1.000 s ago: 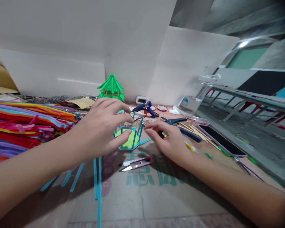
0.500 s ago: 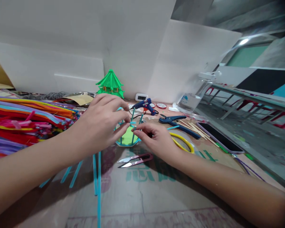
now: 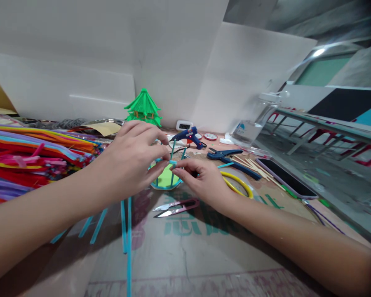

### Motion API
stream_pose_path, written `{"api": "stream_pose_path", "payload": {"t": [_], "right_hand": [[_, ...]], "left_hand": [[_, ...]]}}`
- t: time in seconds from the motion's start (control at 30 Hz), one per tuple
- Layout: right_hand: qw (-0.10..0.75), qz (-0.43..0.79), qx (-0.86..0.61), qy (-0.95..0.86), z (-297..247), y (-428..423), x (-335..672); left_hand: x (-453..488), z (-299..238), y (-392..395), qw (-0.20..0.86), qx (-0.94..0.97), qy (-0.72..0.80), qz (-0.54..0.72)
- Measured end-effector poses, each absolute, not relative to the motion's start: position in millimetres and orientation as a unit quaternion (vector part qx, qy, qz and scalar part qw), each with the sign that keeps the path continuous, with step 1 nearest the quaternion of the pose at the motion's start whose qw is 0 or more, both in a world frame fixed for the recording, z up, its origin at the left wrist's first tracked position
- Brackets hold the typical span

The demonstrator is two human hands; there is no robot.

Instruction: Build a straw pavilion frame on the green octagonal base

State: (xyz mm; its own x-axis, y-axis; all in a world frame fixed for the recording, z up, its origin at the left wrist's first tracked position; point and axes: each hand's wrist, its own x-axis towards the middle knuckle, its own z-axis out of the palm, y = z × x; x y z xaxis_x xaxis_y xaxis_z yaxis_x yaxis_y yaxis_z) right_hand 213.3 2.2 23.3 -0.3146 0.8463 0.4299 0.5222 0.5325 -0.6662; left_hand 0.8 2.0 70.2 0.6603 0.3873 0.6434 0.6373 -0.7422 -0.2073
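Observation:
A small frame has a light green base (image 3: 165, 181) edged in blue, with several upright blue posts (image 3: 183, 153). My left hand (image 3: 137, 152) reaches over its left side and covers part of it. Between the left thumb and finger is a short light-blue pipe cleaner piece (image 3: 172, 162), lying across the top of a front post. My right hand (image 3: 205, 179) comes from the right, thumb and forefinger pinched on that post's top. Thread snips (image 3: 176, 207) with a pink handle lie just in front of the frame.
Colourful pipe cleaners (image 3: 34, 161) are heaped at left; blue strips (image 3: 129, 247) lie in front. Behind stand a green tiered roof model (image 3: 144, 107), a timer (image 3: 184, 125) and a glue gun (image 3: 188, 136). Rightward are a blue cutter (image 3: 231, 159), yellow ring (image 3: 245, 192), sticks, phone (image 3: 286, 177) and bottle (image 3: 250, 123).
My right fingertips have shifted slightly up and left on the post. The light-blue piece now meets the post top by those fingertips. My left hand has barely moved.

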Motion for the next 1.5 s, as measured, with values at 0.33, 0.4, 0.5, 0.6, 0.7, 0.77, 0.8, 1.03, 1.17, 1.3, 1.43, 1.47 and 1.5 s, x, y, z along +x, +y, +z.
{"api": "stream_pose_path", "payload": {"t": [0.33,0.4,0.5,0.6,0.7,0.77,0.8,1.03,1.17,1.3,1.43,1.47,1.5], "right_hand": [[0.392,0.211,-0.436,-0.782,23.8,1.5,214.2],[0.392,0.218,-0.438,-0.779,23.8,1.4,214.1],[0.397,0.221,-0.435,-0.777,23.2,0.1,214.5],[0.4,0.227,-0.428,-0.778,22.2,-2.1,215.9],[0.388,0.227,-0.434,-0.781,21.0,-3.9,217.3],[0.381,0.226,-0.439,-0.782,20.2,-4.2,217.5],[0.379,0.229,-0.438,-0.782,19.8,-4.1,217.4],[0.374,0.236,-0.437,-0.783,18.2,-1.5,216.6],[0.374,0.247,-0.436,-0.78,17.0,-0.3,215.9],[0.373,0.256,-0.441,-0.775,17.3,-0.9,215.0],[0.367,0.26,-0.449,-0.772,17.5,-1.7,215.3],[0.365,0.261,-0.449,-0.773,17.4,-1.5,215.4],[0.365,0.262,-0.447,-0.774,17.2,-1.2,215.5]], "left_hand": [[0.2,69.7,2.0,0.226,-0.887,-0.283,-0.286],[0.3,69.7,2.2,0.226,-0.885,-0.282,-0.293],[-0.4,71.1,1.5,0.219,-0.887,-0.286,-0.289],[-1.3,73.5,-0.5,0.207,-0.888,-0.29,-0.29],[-0.9,74.2,-2.0,0.199,-0.889,-0.289,-0.295],[0.3,73.3,-2.2,0.195,-0.89,-0.284,-0.297],[0.9,72.6,-2.1,0.193,-0.891,-0.282,-0.298],[3.2,70.6,-2.5,0.176,-0.894,-0.276,-0.307],[2.7,70.9,-3.5,0.17,-0.892,-0.277,-0.314],[2.8,71.5,-4.8,0.163,-0.893,-0.284,-0.309],[4.0,71.7,-5.7,0.159,-0.894,-0.279,-0.313],[4.2,71.6,-5.6,0.159,-0.894,-0.279,-0.314],[4.2,71.3,-5.2,0.158,-0.894,-0.28,-0.314]]}}
